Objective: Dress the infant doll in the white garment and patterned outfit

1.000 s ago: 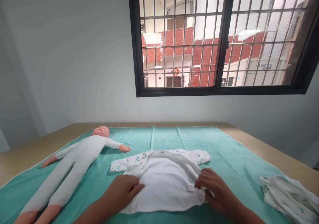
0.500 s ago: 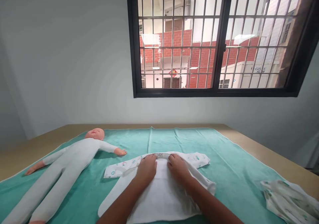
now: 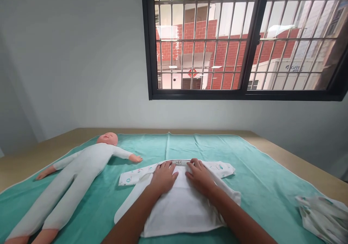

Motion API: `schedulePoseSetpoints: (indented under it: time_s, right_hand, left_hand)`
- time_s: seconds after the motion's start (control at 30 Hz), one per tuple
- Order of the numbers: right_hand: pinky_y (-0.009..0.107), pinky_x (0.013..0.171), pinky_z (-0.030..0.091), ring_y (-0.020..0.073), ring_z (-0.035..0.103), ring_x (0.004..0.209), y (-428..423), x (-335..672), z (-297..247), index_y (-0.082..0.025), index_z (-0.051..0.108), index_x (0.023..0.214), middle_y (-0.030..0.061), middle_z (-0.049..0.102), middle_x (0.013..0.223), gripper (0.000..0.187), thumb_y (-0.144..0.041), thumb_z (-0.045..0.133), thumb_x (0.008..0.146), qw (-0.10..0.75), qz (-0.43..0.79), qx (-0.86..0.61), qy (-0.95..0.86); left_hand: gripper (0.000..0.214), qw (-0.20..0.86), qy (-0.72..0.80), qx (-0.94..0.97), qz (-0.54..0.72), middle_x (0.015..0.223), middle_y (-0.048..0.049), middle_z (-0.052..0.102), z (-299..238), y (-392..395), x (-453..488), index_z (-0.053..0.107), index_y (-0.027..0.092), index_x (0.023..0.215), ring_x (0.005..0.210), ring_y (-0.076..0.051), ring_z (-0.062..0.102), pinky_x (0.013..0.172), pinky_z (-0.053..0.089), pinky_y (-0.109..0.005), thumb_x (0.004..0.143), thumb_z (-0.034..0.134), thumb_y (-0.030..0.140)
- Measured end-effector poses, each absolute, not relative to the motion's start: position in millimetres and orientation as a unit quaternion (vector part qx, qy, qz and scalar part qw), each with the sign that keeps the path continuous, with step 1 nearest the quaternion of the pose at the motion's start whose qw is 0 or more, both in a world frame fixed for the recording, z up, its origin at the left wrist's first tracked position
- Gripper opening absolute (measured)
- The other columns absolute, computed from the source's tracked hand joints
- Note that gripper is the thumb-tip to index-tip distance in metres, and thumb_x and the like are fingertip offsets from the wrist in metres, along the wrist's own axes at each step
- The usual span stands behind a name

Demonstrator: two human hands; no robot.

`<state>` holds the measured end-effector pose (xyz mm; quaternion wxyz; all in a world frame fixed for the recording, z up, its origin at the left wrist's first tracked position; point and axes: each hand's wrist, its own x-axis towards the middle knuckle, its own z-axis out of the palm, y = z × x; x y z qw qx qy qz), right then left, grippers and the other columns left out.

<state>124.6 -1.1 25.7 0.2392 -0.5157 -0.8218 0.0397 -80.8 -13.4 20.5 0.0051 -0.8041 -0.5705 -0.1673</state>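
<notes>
Currently the shirt (image 3: 185,207) lies spread on the green cloth (image 3: 261,193), plain side up; take it as the centre of a clock face, with 12 o'clock toward the wall (image 3: 108,92). The left hand (image 3: 164,177) rests on its collar (image 3: 186,162) at 11 o'clock, the right hand (image 3: 199,177) at 1, the label (image 3: 178,162) between them. Each hand's grip looks loose: palm down, thumb apart from the fingers, nothing pinched between.

The likeliest trouble is drag. Soft fabric lies on soft fabric, so a hard push toward 12 could ruck up the cloth, which already shows creases there, and pull the collar crooked. The flap (image 3: 234,197) at 3 o'clock looks rumpled beside the right forearm; leaning down there might press folds in. The flap (image 3: 126,206) at 8 runs under the left forearm and could be swept along when that arm lifts.

The doll (image 3: 81,168) lies from 8 to 10, one hand near the shirt's sleeve (image 3: 130,177), so a wide swing of the left arm could knock it. The bundle (image 3: 324,217) at 4 sits near the cloth's edge; a tug might shift it toward the bench (image 3: 288,160).
</notes>
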Motion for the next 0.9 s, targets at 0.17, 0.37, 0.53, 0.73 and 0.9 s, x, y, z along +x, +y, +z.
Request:
schedulePoseSetpoints:
  time_s: [0.17,0.37,0.53,0.73,0.9]
  right_hand:
    - [0.045,0.113,0.028,0.027,0.033,0.137,-1.8,125.7,23.2,-0.017,0.047,0.137,0.0113,0.043,0.145,0.048,-0.037,0.037,0.095,0.202,0.03,-0.439,-0.875]
    - [0.046,0.115,0.026,0.0269,0.031,0.14,8.6,125.6,15.1,-0.013,0.041,0.142,0.0134,0.041,0.147,0.059,-0.048,0.03,0.095,0.147,0.046,-0.441,-0.884]
    - [0.046,0.113,0.029,0.0272,0.038,0.135,4.7,127.5,19.7,-0.016,0.047,0.138,0.013,0.046,0.144,0.055,-0.046,0.037,0.093,0.165,0.053,-0.444,-0.879]
    - [0.042,0.096,0.045,0.0248,0.058,0.108,-4.2,104.4,40.7,-0.022,0.063,0.111,0.0096,0.063,0.118,0.033,-0.038,0.044,0.09,0.249,0.106,-0.429,-0.862]
    - [0.034,0.088,0.048,0.0216,0.061,0.099,20.8,-21.7,66.8,-0.021,0.063,0.102,0.007,0.067,0.105,0.031,-0.043,0.047,0.087,0.34,0.345,-0.36,-0.797]
  left_hand:
    - [0.049,-0.005,-0.567,-0.807,-0.167,0.143,-0.0095,0.045,19.0,-15.7,-82.9,0.047,0.026,0.135,0.131,-0.028,0.039,0.108,0.029,-0.05,0.094,0.032,0.047]
    - [0.044,-0.019,-0.555,-0.81,-0.19,0.143,-0.0056,0.045,24.3,-20.8,-82.5,0.047,0.038,0.135,0.129,-0.029,0.041,0.107,0.03,-0.055,0.094,0.033,0.045]
    - [0.039,-0.035,-0.549,-0.804,-0.226,0.134,-0.0066,0.055,44.6,-39.6,-75.9,0.057,0.029,0.126,0.124,-0.025,0.048,0.107,0.036,-0.047,0.094,0.039,0.04]
    - [0.034,-0.082,-0.487,-0.792,-0.36,0.122,-0.0015,0.064,117.0,-112.8,-146.3,0.057,0.029,0.121,0.113,-0.016,0.057,0.1,0.044,-0.029,0.095,0.038,0.04]
    - [0.036,-0.019,-0.644,-0.657,-0.392,0.123,-0.0039,0.062,136.9,-128.7,-303.1,0.059,0.024,0.117,0.119,-0.023,0.053,0.106,0.039,-0.04,0.091,0.043,0.042]
